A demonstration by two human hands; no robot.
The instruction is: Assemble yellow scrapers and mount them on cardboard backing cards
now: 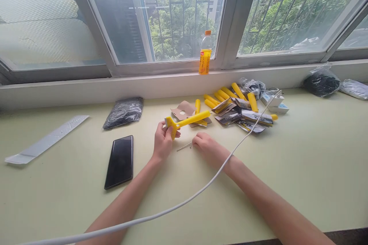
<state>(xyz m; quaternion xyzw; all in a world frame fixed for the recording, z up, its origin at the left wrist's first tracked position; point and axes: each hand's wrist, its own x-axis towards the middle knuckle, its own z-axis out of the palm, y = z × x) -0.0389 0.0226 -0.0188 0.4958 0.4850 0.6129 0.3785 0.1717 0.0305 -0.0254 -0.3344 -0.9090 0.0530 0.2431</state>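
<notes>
Yellow scraper (190, 119) in gripping left hand (163, 142), head partly covered; thin metal rod (183, 147) partly under right hand (206, 145), hold unclear.

A yellow, broad-headed plastic scraper (185, 122) slants upward, its round handle (197, 118) pointing right, beyond a thin silvery metal rod (183, 147) (a tiny metal piece (190, 146) beside it).

I count one held yellow plastic scraper (191, 120) and one flat black phone (119, 162). There's just one orange-capped clear plastic bottle (205, 54).
</notes>
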